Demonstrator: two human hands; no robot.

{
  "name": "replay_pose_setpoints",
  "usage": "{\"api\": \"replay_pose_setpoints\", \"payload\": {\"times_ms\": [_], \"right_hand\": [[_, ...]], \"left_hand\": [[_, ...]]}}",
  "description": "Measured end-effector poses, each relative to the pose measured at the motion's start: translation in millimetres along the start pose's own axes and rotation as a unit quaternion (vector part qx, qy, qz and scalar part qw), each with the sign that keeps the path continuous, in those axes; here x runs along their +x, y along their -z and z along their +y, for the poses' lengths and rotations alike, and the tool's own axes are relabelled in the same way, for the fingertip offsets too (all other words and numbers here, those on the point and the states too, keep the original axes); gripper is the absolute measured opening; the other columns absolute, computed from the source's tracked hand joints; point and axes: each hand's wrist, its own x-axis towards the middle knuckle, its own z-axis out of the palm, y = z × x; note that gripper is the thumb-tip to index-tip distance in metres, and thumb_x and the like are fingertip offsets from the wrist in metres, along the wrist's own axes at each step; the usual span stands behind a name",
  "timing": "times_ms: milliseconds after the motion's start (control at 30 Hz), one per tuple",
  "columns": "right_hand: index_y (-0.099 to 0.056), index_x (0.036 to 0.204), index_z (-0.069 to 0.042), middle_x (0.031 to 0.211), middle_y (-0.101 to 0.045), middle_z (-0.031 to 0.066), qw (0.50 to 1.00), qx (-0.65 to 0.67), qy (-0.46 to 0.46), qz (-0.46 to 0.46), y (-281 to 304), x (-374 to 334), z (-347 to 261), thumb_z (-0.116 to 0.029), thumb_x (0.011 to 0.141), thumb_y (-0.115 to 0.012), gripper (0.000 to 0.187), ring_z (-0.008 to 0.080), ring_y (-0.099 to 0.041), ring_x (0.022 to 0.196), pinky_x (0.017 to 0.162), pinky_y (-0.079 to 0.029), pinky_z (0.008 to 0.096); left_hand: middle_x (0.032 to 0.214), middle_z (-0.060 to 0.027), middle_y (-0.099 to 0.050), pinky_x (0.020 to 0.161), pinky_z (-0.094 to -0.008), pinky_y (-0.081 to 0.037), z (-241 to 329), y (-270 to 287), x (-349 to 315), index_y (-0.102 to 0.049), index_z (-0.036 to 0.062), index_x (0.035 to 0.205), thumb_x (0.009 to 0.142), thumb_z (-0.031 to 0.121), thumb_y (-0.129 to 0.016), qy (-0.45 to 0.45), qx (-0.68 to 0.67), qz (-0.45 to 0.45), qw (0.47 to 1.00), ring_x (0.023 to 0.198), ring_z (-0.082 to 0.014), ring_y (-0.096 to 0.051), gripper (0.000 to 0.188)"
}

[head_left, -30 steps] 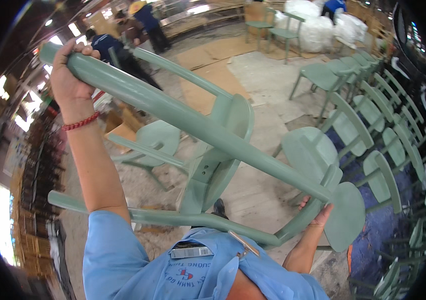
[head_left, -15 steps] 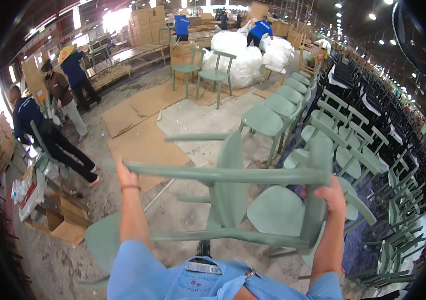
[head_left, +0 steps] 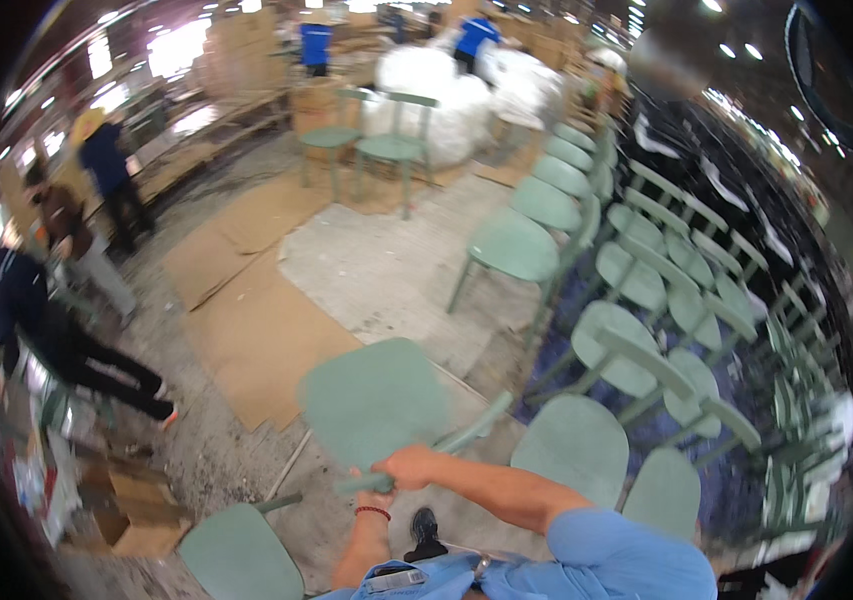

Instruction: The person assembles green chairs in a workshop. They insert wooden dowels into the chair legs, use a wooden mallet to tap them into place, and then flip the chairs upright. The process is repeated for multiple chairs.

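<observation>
A green chair [head_left: 376, 395] is right in front of me, its seat facing up and its backrest toward me. My left hand [head_left: 376, 492], with a red bracelet at the wrist, is closed on the left end of that backrest. Across my body reaches my right arm; my right hand [head_left: 409, 467] is closed on the same backrest, right beside the left one. The fingers partly overlap and blur. The chair's legs are hidden below its seat. At lower left, close to my left forearm, stands another green chair [head_left: 241, 555].
Green chairs [head_left: 516, 245] stand in rows along the right, some close to my right elbow. Flattened cardboard [head_left: 261, 340] covers floor ahead. Two chairs [head_left: 391, 148] stand near white wrapped bundles [head_left: 431, 95]. People [head_left: 36, 300] work at left, near an open carton [head_left: 141, 500].
The chair, earlier held tipped sideways between my spread hands, is now turned upright and lower. My right hand has swung left to meet my left hand on the backrest. The view has shifted.
</observation>
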Motion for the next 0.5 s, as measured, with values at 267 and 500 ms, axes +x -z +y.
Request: {"api": "replay_pose_setpoints", "payload": {"times_ms": [267, 500], "right_hand": [[-0.052, 0.134, -0.021, 0.131, -0.055, 0.0146, 0.954, -0.132, -0.083, 0.254, -64, 0, 40, -0.018, 0.082, -0.063, 0.053, 0.0348, -0.043, 0.132, 0.110, -0.031, 0.0443], [-0.056, 0.131, -0.010, 0.117, -0.063, 0.0205, 0.909, 0.179, -0.338, 0.165, -110, -212, 86, -0.012, 0.079, -0.060, 0.052, 0.0369, -0.060, 0.111, 0.090, -0.049, 0.0454]], "left_hand": [[0.119, -0.0120, -0.060, 0.092, -0.0493, -0.049, -12, 17, 28, -0.051, 0.0038, 0.129, 0.097, 0.053, -0.036, -0.002, -0.087, 0.091, 0.992, 0.103, -0.0286, -0.062, 0.061], [0.139, -0.0139, -0.049, 0.093, -0.0501, -0.046, -37, 71, -11, -0.045, 0.0059, 0.136, 0.095, 0.043, -0.045, 0.001, 0.621, -0.042, 0.783, 0.112, -0.0320, -0.058, 0.055]]}}
